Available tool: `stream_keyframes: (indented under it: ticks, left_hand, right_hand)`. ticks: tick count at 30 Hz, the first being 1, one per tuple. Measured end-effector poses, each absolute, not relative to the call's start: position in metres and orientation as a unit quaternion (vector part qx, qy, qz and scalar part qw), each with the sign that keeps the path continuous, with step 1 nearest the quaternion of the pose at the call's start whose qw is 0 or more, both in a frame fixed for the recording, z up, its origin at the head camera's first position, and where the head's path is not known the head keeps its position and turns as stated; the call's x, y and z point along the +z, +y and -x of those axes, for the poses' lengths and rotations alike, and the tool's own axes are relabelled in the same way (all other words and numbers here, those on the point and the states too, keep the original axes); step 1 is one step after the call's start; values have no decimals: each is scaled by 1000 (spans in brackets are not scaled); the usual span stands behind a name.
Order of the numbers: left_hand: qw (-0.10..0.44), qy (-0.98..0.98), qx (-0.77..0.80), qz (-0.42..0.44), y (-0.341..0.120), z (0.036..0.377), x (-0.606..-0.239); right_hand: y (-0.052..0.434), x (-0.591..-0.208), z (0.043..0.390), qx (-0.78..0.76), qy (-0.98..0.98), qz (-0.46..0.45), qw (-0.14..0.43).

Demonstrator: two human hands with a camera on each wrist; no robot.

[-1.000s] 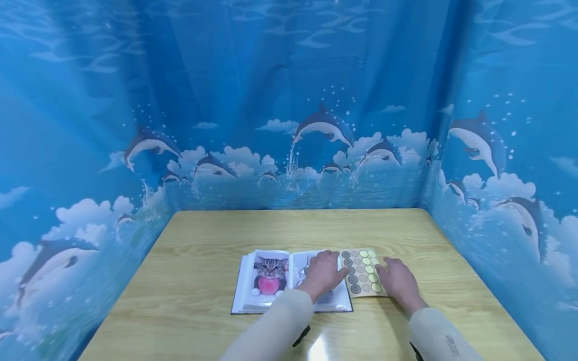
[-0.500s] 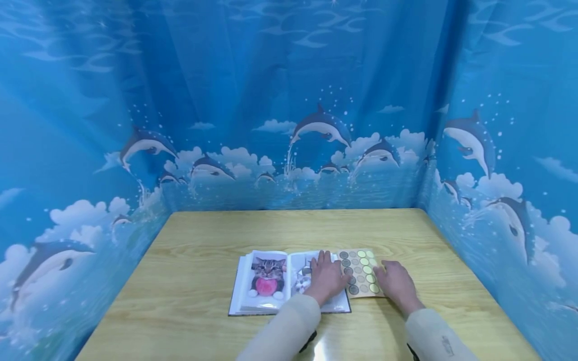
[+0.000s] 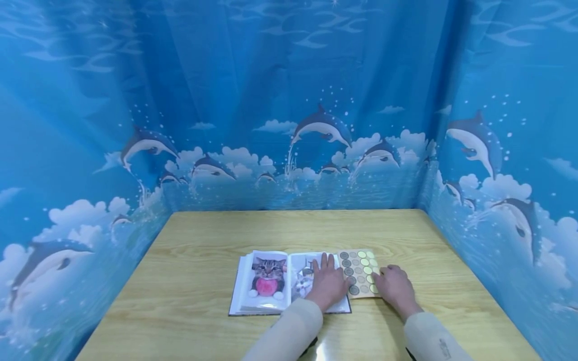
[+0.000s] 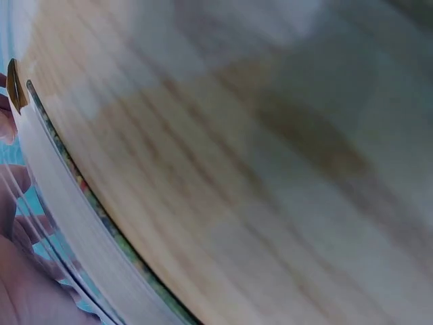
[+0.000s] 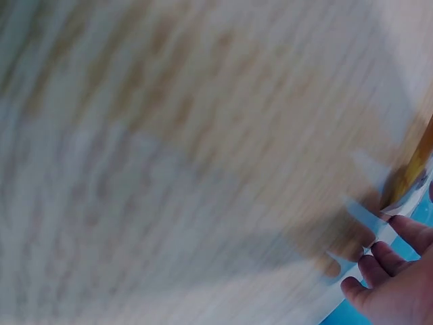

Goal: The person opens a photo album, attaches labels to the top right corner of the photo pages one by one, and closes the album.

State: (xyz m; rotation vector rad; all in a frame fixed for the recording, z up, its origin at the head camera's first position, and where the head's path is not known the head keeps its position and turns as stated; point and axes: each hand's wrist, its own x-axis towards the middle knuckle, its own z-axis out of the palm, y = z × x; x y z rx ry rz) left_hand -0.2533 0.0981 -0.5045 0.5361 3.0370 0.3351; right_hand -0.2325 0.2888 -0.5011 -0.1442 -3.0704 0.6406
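An open photo album (image 3: 264,283) lies on the table, with a cat picture on its left page. My left hand (image 3: 328,285) rests on the right page with fingers stretched forward, partly covering a second cat picture. In the left wrist view, that hand (image 4: 34,271) appears over the clear page sleeves. A tan sheet of round stickers (image 3: 361,265), some dark, some pale, some yellow-green, lies at the album's right side; the left thumb reaches its edge. My right hand (image 3: 395,286) touches the sheet's right edge. In the right wrist view, its fingertips (image 5: 402,227) are at the sheet's corner (image 5: 413,166).
The wooden table (image 3: 203,235) extends around the album and sheet. Behind it and at both sides hangs a blue curtain (image 3: 253,75) with dolphins and clouds.
My left hand has shifted right across the page, uncovering more of the right-hand picture, and its fingers have spread. My right hand has moved slightly left onto the sticker sheet's edge.
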Motion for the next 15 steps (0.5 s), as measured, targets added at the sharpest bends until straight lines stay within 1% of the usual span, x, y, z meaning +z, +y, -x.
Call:
stream_keyframes:
  ticks: [10, 15]
  left_hand:
    - [28, 979, 88, -180, 103, 251, -506]
    - [32, 978, 93, -184, 107, 250, -505]
  right_hand:
    - [287, -502, 232, 191, -981, 43, -3]
    - [279, -498, 233, 252, -966, 51, 10]
